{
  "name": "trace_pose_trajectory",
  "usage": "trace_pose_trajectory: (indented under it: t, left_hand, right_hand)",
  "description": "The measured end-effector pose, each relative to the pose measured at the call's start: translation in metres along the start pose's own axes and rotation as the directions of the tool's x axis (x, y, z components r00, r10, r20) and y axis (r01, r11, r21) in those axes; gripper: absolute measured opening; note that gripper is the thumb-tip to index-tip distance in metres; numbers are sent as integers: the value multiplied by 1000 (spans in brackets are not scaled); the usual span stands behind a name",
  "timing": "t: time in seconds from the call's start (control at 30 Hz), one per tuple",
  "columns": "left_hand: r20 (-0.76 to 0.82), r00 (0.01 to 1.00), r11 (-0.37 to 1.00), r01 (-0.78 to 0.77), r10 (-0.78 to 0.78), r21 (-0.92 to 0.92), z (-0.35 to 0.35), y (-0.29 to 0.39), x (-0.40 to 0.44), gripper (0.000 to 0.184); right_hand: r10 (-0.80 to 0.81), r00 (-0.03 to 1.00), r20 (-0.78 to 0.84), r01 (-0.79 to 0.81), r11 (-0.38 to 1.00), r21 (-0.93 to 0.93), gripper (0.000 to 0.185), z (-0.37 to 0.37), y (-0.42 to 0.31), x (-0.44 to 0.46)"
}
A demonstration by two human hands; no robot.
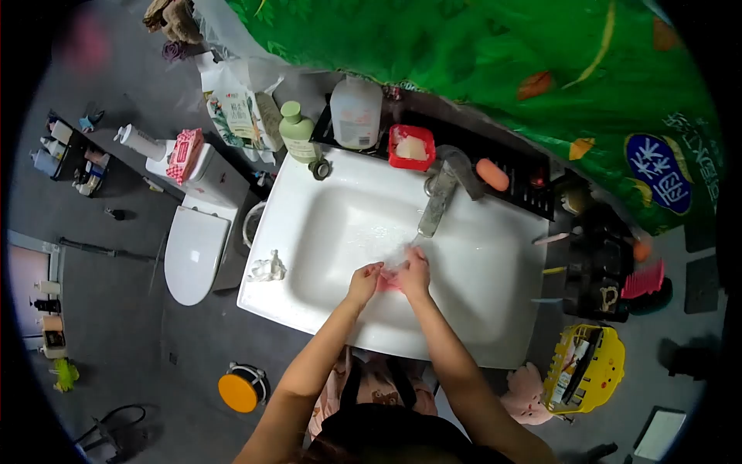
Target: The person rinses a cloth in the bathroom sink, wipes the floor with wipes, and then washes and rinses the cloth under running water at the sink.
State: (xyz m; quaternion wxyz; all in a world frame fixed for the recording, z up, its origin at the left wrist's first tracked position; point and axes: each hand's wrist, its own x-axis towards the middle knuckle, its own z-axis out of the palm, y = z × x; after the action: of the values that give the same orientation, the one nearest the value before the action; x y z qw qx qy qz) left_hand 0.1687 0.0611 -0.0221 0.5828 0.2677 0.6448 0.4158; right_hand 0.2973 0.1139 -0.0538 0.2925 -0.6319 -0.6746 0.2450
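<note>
My left hand (364, 283) and my right hand (414, 273) are close together over the basin of the white sink (479, 329). Between them is a small, soft-looking pink piece, perhaps cloth (391, 281), and the fingers of both hands are closed on it. Just above my right hand is the spout of the grey metal tap (437, 203), with water running by the fingers. My fingers partly hide the pink piece, so its full shape does not show. On the sink's left rim lies a crumpled white lump (267, 267).
Behind the basin stand a green bottle (297, 133), a large translucent bottle (356, 114), a red soap dish (411, 148) and an orange soap bar (492, 175). A toilet (197, 246) is at left, a yellow basket (607, 369) at right. Green plastic packaging (479, 54) hangs above.
</note>
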Motion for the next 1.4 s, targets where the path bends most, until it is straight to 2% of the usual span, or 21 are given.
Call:
trace_pose_trajectory:
  t: [0.03,0.07,0.1,0.17,0.33,0.43,0.5,0.53,0.57,0.63,0.67,0.7,0.8,0.83,0.9,0.93,0.97,1.03,1.17,1.23,1.4]
  left_hand:
    - [10,999,999,-36,36,0,4,-2,3,25]
    - [17,997,997,-71,71,-1,8,-9,9,25]
    - [22,994,995,-104,104,-2,11,-12,12,24]
    - [-14,991,980,-127,130,155,10,10,-3,22]
    - [-219,831,799,-368,512,475,-20,14,-25,17]
    - [-348,595,650,-420,725,634,-61,9,-40,16]
    - [-415,531,616,-284,739,734,-99,8,-52,20]
    - [-430,479,566,-183,765,803,-121,8,-56,22]
    - [-435,425,513,-83,794,855,-138,10,-56,24]
    - [-480,331,476,99,813,874,-162,22,-60,35]
    - [-445,337,413,166,830,896,-172,19,-57,35]
    - [-422,408,439,55,809,897,-181,12,-53,33]
    - [-348,609,587,-247,713,771,-196,-3,-41,30]
    - [-335,558,558,-293,759,776,-192,-3,-47,33]
    - [-477,667,806,-352,573,476,-184,-7,-58,30]
    - [-461,728,859,-465,508,212,-184,-12,-60,25]
    - [-432,806,904,-423,405,60,-185,-19,-63,25]
    - [-330,903,894,-366,275,-259,-192,-22,-79,32]
    - [-347,828,889,-455,441,43,-242,-34,-143,29]
    - [-457,776,882,-470,436,43,-265,-43,-167,20]
    - [-530,836,919,-313,146,-241,-304,-98,-211,15]
  right_hand:
    - [-77,986,-148,65,995,-80,32,-33,-30,1]
    - [-67,970,-232,80,995,50,34,-67,-60,9]
    - [-129,937,-325,140,990,11,38,-82,-67,16]
    - [-205,891,-405,179,979,-101,46,-107,-83,38]
    - [-275,899,-341,170,936,-309,54,-118,-84,76]
    - [-219,934,-283,119,936,-332,53,-107,-74,56]
    - [-199,944,-264,173,978,-118,49,-105,-74,49]
    - [-294,889,-351,296,954,-49,44,-101,-78,46]
    - [-227,916,-331,253,967,36,38,-97,-86,34]
    - [-365,881,-301,411,905,106,34,-75,-88,13]
    - [-469,833,-293,501,864,40,31,-62,-93,0]
    - [-568,775,-277,585,811,-27,30,-50,-102,-15]
    - [-470,883,-2,457,858,232,28,1,-110,-67]
    - [-474,878,61,444,857,262,26,12,-120,-80]
    - [-304,932,196,162,835,526,26,33,-146,-105]
    - [-216,937,276,27,830,557,28,47,-152,-116]
    - [-182,926,332,-82,761,644,35,62,-158,-126]
    - [-17,844,536,-480,421,769,41,77,-186,-134]
    - [-139,788,600,-502,420,757,41,102,-233,-171]
    - [-226,786,576,-413,502,760,42,123,-240,-190]
    - [-235,532,814,-717,386,580,39,151,-272,-242]
